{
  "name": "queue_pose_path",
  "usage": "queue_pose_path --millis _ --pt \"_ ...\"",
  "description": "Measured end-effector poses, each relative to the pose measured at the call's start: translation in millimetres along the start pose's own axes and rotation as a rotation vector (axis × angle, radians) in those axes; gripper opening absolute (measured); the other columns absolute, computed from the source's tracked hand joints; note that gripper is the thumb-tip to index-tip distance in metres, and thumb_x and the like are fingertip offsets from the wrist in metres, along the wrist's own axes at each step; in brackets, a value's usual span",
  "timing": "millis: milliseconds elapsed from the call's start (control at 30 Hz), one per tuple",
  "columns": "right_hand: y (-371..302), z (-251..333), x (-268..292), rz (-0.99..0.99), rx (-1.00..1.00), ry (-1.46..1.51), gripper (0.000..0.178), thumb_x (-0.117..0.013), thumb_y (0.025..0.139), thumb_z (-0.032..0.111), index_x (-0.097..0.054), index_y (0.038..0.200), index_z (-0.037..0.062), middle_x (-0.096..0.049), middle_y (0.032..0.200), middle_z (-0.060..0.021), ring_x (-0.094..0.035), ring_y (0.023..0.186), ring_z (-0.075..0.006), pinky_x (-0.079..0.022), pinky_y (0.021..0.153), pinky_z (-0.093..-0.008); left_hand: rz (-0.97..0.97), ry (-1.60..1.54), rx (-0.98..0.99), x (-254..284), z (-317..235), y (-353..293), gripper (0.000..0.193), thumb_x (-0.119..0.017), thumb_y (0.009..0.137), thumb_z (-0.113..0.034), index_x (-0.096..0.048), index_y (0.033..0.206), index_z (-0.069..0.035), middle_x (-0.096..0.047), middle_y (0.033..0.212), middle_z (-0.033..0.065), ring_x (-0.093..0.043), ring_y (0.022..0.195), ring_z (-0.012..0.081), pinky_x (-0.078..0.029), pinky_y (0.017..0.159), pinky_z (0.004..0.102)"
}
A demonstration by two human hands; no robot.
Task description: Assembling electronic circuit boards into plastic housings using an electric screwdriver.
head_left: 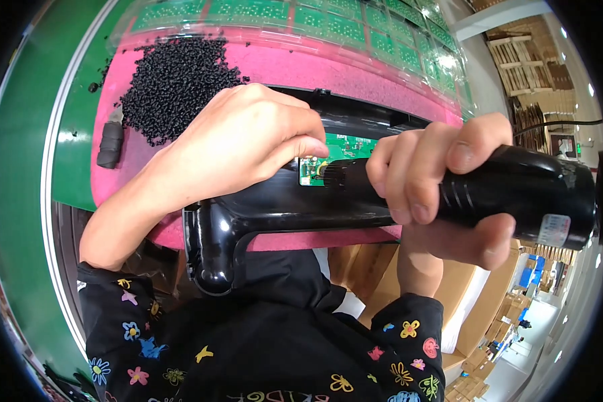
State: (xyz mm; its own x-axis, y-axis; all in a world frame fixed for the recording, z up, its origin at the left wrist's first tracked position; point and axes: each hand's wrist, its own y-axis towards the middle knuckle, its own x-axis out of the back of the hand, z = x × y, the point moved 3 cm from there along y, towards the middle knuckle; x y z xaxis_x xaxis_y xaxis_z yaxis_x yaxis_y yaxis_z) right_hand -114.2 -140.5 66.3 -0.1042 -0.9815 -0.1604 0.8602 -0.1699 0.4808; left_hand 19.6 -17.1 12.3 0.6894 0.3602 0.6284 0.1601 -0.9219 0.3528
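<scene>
My right hand (435, 171) is wrapped round a black electric screwdriver (529, 184), whose ribbed nose points left over a green circuit board (313, 177). The board sits in a glossy black plastic housing (268, 211) that lies on a pink mat (117, 177). Thumb and forefinger of my left hand (254, 130) are pinched together above the board, close to the screwdriver's nose. Whatever is between those fingertips is too small or hidden to name. The screwdriver's tip cannot be made out clearly. Part of the board is covered by my hands and the tool.
A heap of small black screws (174, 87) lies on the mat beyond my left forearm. Left of it is a short tool wrapped in black (110, 144). Clear plastic trays with several green boards (321, 27) stand along the far side. Cardboard boxes (375, 271) are at the near right.
</scene>
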Motion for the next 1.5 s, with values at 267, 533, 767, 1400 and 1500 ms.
queue_pose_path --millis 267,533,767,1400,1500 --pt "2.7 -0.8 -9.8 0.055 -0.069 -0.003 0.052 -0.078 0.083 0.045 -0.043 0.1 0.0099 -0.053 0.064 0.0001 -0.05 0.048 -0.0125 -0.04 0.049 -0.0289 -0.035 0.097 0.107 2.7 -4.7 -0.5 0.018 -0.06 0.093 -0.015 -0.06 0.084 0.0 -0.058 0.073 0.0165 -0.061 0.072 0.039 -0.048 0.062 0.0444" --pt "2.0 -12.3 -16.2 -0.007 -0.038 0.211 0.052 -0.09 0.072 0.031 -0.053 0.097 0.0033 -0.055 0.064 -0.0039 -0.052 0.057 -0.0151 -0.046 0.061 -0.0333 -0.055 0.08 -0.009 -3.0 1.6 -8.2 0.017 -0.069 0.086 -0.013 -0.057 0.087 -0.001 -0.058 0.078 0.0131 -0.061 0.074 0.0363 -0.048 0.063 0.0442" --pt "8.4 -11.2 -10.2 0.217 -0.12 0.205 0.042 -0.084 0.081 0.021 -0.052 0.103 0.0029 -0.058 0.071 -0.0042 -0.053 0.063 -0.015 -0.046 0.064 -0.0305 -0.02 0.087 -0.045 -4.4 3.1 -7.4 0.02 -0.073 0.079 -0.011 -0.058 0.088 -0.002 -0.059 0.081 0.0103 -0.062 0.08 0.033 -0.05 0.066 0.0432" --pt "2.7 20.2 -4.0 -0.127 0.319 0.18 0.046 -0.072 0.086 0.047 -0.049 0.104 0.0121 -0.057 0.063 0.0035 -0.053 0.049 -0.008 -0.045 0.055 -0.0251 0.014 -0.039 -0.269 -6.6 -7.2 -1.1 0.018 -0.074 0.075 -0.003 -0.063 0.089 0.001 -0.065 0.085 0.0108 -0.064 0.078 0.031 -0.053 0.066 0.0402" --pt "2.9 22.9 1.6 -0.092 0.301 0.178 0.046 -0.071 0.086 0.046 -0.049 0.105 0.0115 -0.057 0.064 0.0028 -0.055 0.05 -0.0087 -0.046 0.056 -0.0263 0.011 -0.03 -0.215 -2.4 -10.0 0.0 0.015 -0.074 0.076 -0.002 -0.063 0.087 0.001 -0.065 0.083 0.0119 -0.064 0.076 0.032 -0.053 0.066 0.039"
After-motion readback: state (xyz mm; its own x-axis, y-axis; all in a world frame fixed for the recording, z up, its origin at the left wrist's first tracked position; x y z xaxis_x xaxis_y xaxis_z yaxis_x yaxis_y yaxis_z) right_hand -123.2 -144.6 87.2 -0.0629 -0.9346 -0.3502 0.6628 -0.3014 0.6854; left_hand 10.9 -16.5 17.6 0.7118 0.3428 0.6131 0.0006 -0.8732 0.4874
